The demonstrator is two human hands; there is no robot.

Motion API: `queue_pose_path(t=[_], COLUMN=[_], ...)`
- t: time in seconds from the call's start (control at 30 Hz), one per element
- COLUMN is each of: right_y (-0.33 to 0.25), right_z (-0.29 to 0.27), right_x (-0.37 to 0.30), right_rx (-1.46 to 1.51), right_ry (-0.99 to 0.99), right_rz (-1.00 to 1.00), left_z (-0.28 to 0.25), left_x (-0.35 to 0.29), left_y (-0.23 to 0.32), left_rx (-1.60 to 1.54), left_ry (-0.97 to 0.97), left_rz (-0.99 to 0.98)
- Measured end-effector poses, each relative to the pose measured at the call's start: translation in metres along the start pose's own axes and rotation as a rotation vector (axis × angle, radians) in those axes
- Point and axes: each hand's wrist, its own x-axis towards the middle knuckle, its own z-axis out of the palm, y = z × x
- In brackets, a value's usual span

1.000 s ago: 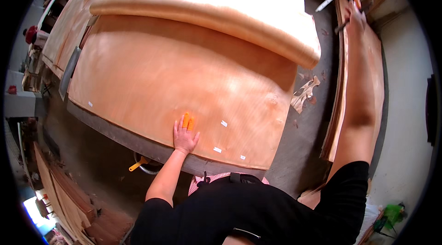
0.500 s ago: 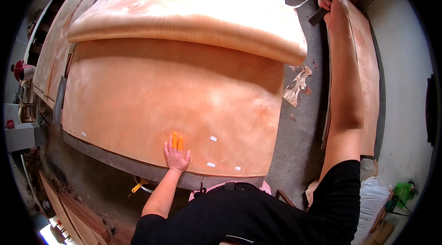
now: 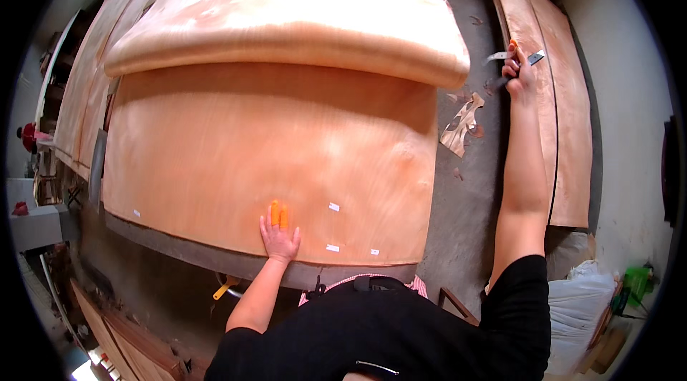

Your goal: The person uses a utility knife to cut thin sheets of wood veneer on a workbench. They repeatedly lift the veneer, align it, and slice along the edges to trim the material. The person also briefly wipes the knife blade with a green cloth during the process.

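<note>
My left hand lies flat near the front edge of a wide wood veneer sheet, fingers spread, with orange covers on two of them. Several small white pieces of tape are stuck on the sheet around it. Across the sheet's far part, a veneer layer is folded back into a thick rounded roll. Out to the right, my right hand is closed around a dark-handled tool with a flat metal end. A narrow whitish strip sticks out beside those fingers; blur hides its exact kind.
A long veneer stack lies along the right wall. Torn veneer scraps litter the grey floor between it and the table. A yellow-handled tool hangs under the front edge. At lower right are a white sack and a green object.
My right hand has come down and nearer with the dark-handled tool, from beyond the roll's right end to over the right-hand stack. My left hand stays flat on the sheet.
</note>
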Motion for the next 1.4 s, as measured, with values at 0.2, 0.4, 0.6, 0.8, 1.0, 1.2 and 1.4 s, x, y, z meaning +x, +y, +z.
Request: queue_pose_path(t=[0.2, 0.4, 0.6, 0.8, 1.0, 1.2, 1.4], right_y=[0.021, 0.033, 0.107, 0.211, 0.294, 0.341, 0.353], right_z=[0.004, -0.007, -0.003, 0.031, 0.066, 0.1, 0.097], right_x=[-0.124, -0.179, -0.171, -0.133, -0.078, -0.052, -0.043], right_rx=[-0.71, -0.664, -0.508, -0.637, -0.984, -1.179, -1.181], right_ry=[-0.235, -0.473, -0.508, -0.608, -0.479, -0.423, -0.361], right_rz=[-0.086, -0.068, 0.428, 0.645, 0.446, 0.349, 0.387], left_z=[-0.005, 0.002, 0.018, 0.039, 0.039, 0.043, 0.037], left_x=[0.01, 0.13, 0.232, 0.24, 0.24, 0.244, 0.27], left_y=[0.0, 0.009, 0.051, 0.069, 0.069, 0.064, 0.07], left_rx=[-0.056, -0.239, -0.093, 0.066, 0.069, -0.065, -0.151], left_ry=[0.079, 0.255, 0.119, 0.115, 0.109, 0.141, 0.118], left_rz=[0.029, 0.09, -0.06, -0.126, -0.062, 0.03, 0.218])
